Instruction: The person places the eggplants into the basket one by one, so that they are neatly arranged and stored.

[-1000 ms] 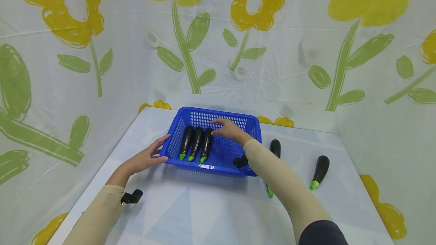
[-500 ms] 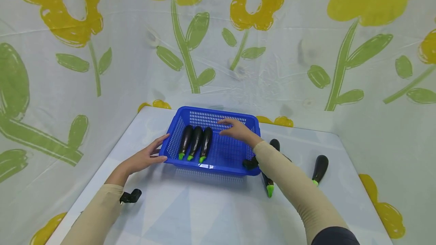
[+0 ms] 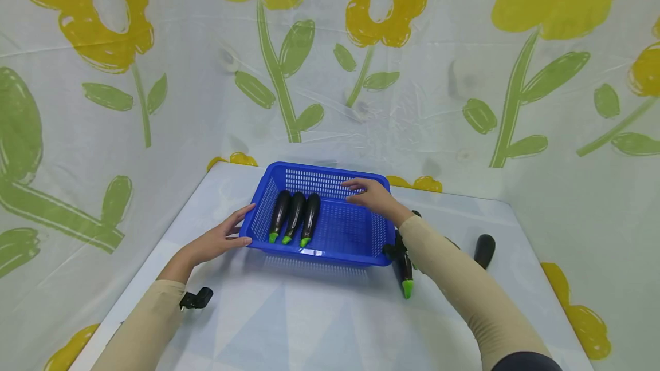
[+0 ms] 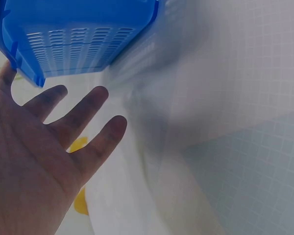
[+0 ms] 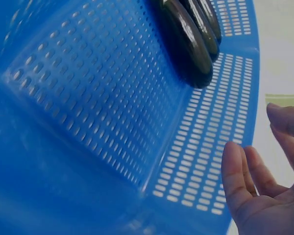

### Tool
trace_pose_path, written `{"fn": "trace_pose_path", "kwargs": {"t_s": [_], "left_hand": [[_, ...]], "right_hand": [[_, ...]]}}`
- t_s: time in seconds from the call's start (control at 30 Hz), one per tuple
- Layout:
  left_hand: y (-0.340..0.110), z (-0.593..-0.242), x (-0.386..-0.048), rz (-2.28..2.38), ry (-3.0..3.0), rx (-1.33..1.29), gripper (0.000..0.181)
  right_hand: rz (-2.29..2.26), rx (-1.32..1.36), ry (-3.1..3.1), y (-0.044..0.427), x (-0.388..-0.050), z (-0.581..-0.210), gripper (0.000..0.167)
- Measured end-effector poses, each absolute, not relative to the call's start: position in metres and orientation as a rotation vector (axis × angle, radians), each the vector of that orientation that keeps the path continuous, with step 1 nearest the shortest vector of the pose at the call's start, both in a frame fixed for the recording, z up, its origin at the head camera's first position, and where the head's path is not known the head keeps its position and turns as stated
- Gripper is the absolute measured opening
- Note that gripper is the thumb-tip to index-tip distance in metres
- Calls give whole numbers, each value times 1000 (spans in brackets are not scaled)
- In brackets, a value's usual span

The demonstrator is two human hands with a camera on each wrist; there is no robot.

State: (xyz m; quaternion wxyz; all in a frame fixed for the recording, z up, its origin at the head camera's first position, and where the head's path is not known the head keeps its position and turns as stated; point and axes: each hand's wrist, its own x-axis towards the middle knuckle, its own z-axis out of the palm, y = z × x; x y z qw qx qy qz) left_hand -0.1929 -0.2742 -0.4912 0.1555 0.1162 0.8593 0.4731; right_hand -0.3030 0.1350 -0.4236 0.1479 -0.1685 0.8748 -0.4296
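Observation:
Three eggplants lie side by side in the left part of a blue perforated basket, green stem ends toward me. My left hand touches the basket's left rim with thumb and index finger; its other fingers spread free below the rim in the left wrist view. Over the right part of the basket hovers my right hand, holding nothing, fingers extended and thumb apart. Another eggplant lies on the table just right of the basket, partly hidden by my right wrist.
Farther right, my right sleeve partly covers one more eggplant. The pale table ends at flower-patterned sheeting behind and at both sides. Small black devices are worn on the wrists.
My right hand has moved right, away from the three eggplants in the basket. More of the eggplant beside the basket shows, while the far-right one is more covered. My left hand stays put.

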Motion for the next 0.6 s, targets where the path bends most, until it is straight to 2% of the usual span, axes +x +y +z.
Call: {"fn": "trace_pose_path", "kwargs": {"t_s": [0.6], "left_hand": [[-273, -492, -194, 1338, 2475, 335, 87]], "right_hand": [[-1284, -451, 2554, 178, -298, -419, 46]]}}
